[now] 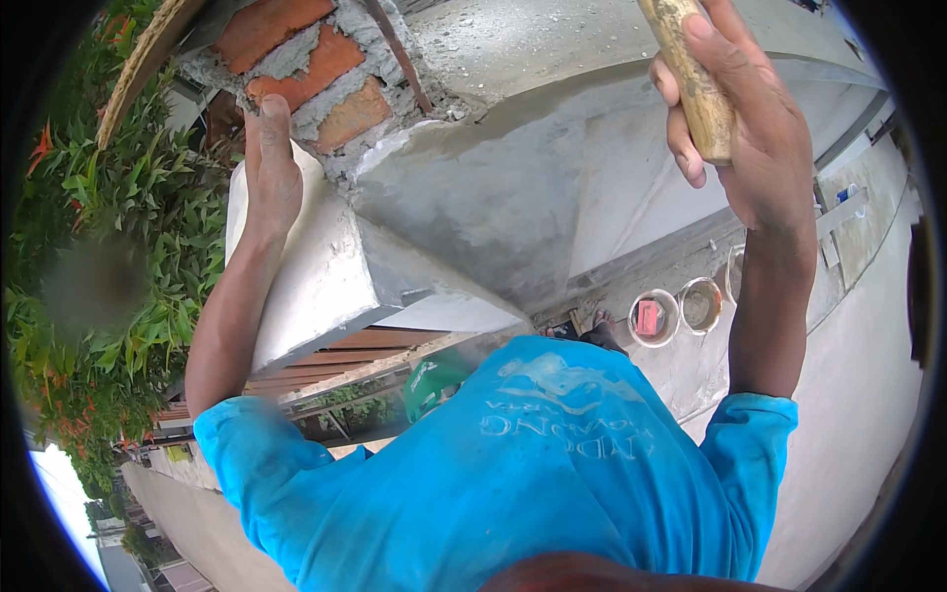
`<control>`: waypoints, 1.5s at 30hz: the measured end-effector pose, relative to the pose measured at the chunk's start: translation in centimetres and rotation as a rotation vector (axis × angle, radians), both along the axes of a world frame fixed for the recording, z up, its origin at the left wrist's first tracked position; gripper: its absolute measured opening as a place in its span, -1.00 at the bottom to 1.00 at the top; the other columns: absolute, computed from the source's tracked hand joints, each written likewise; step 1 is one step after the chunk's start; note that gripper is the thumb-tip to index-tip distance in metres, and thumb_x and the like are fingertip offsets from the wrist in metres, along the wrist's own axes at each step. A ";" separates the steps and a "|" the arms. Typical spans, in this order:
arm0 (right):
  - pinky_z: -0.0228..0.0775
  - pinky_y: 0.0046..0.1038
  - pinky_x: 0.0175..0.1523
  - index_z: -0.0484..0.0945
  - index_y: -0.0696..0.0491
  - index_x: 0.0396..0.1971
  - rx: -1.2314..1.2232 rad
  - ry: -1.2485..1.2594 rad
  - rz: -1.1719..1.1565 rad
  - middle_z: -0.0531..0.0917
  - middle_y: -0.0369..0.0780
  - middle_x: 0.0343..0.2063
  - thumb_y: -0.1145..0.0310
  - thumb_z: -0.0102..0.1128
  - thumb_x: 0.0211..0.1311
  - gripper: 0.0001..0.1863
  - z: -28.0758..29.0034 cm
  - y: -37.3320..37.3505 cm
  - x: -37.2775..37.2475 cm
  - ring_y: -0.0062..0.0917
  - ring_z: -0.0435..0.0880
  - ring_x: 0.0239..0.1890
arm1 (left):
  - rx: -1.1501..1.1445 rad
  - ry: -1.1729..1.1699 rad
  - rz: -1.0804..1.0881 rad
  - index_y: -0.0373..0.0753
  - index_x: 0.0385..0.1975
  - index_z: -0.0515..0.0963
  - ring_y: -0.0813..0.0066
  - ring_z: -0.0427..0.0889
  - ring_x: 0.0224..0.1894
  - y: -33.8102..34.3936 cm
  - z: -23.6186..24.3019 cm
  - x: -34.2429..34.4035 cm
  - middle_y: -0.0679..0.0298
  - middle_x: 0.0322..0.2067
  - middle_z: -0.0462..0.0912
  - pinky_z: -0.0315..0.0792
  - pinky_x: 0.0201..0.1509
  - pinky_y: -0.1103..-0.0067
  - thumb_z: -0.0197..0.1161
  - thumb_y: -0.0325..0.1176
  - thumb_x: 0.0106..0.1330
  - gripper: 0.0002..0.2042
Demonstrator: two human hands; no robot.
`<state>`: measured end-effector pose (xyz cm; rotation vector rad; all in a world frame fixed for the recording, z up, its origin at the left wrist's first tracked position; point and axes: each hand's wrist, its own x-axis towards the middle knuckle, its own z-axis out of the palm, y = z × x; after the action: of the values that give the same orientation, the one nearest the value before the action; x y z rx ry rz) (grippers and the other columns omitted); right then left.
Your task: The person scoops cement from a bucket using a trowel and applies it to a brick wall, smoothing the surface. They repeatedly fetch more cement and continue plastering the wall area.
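One yellowish-brown, blunt-ended wooden bar (702, 113) sits in your right hand (764, 113), fingers curled round it; your left hand (272, 183), extended, unclosed, is at the left edge of orange-red, grey-mortared brickwork (314, 79).

A dense, leafy green shrub with scattered red-orange tips (148, 197) fills the left side. Below it, a pale grey roadway (187, 523) runs off toward small, blurred buildings (128, 562) under a strip of bright white sky (61, 493). Left of centre are reddish-brown horizontal slats (340, 350) and a smooth, rounded green object (430, 387). To the right, a round white-rimmed bucket (653, 344) containing a red block (648, 318) stands beside a second round bucket with grey contents (700, 306).
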<state>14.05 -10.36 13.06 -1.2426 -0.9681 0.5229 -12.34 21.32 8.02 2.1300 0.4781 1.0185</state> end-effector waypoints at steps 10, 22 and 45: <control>0.47 -0.50 -0.39 0.34 0.12 0.07 0.518 0.173 -0.833 0.50 -0.26 -0.38 0.49 0.25 0.32 -0.62 -17.9 -11.1 6.5 -0.57 0.54 -0.54 | -0.011 0.125 0.022 -0.38 0.54 -0.01 0.09 0.43 0.39 -5.2 3.5 -3.5 -0.14 0.42 0.31 0.34 0.43 0.19 0.19 -0.06 0.52 -0.21; 0.47 -0.40 -0.46 0.38 0.31 0.19 -0.575 0.677 -1.576 0.52 -0.12 -0.47 -0.02 0.30 0.36 -0.29 -55.8 -25.2 -0.7 -0.45 0.59 -0.54 | 0.811 0.348 -0.032 -0.28 -0.22 0.66 0.29 0.72 -0.44 -14.0 6.1 -2.1 0.23 -0.49 0.71 0.50 -0.37 0.48 0.38 -0.16 0.37 -0.72; 0.54 -0.17 0.09 0.62 -0.15 0.18 -0.991 -1.333 -0.926 0.75 -0.16 -0.02 0.04 0.13 0.40 -0.57 4.7 -3.3 27.1 -0.18 0.72 0.02 | 0.583 0.408 0.424 -0.40 -0.04 0.64 0.08 0.70 -0.10 -16.0 0.2 -4.2 0.01 -0.18 0.72 0.54 0.04 0.33 0.25 -0.42 0.35 -0.74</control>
<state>41.17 -13.62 17.78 -2.8519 -0.9945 -0.8305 -16.57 5.31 8.25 2.8623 0.9535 1.0332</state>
